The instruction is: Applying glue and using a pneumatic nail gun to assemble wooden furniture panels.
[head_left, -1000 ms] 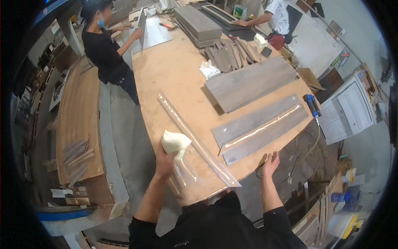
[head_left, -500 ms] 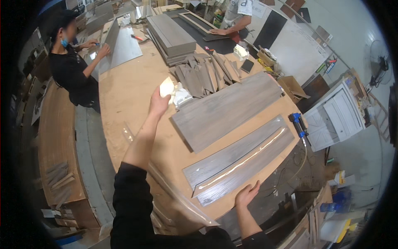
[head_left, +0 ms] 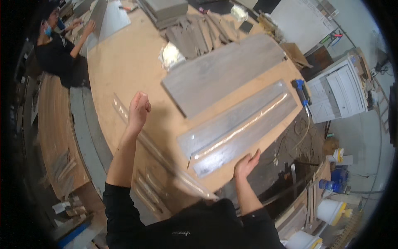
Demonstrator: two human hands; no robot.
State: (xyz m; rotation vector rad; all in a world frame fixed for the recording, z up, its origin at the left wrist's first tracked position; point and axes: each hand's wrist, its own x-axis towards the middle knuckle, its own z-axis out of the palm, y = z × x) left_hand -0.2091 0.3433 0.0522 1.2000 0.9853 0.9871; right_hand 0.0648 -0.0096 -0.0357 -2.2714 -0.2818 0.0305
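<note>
Grey wall (head_left: 375,137) and a whiteboard (head_left: 300,25) close off the right side of our workshop; marks on the whiteboard are too small for us to read. Pale lettering on the chest of our dark shirt (head_left: 199,226) is likewise beyond our reading.

Our tan bench (head_left: 124,62) has a curved outline in this wide view. Toward its far end we see a stack of grey boards (head_left: 166,12), a heap of offcuts (head_left: 188,35) and, just beside a large grey board (head_left: 228,74), a crumpled white wad (head_left: 171,56). A blue-and-black tool (head_left: 300,91) with a hose lies at the right edge, near a white cabinet (head_left: 342,93). Beyond the bench's left side, a co-worker (head_left: 62,54) in dark clothes handles an upright panel.

Our left hand (head_left: 140,110) is above the bench, near the long strip (head_left: 159,155), which runs slantwise toward us with a shiny line along it. Its fingers are curled into the palm; we cannot tell whether they enclose anything. Our right hand (head_left: 247,165) is at the near edge, fingers extended and loosely spread, just beside the narrow grey board (head_left: 248,133) with a bright line along it.
</note>
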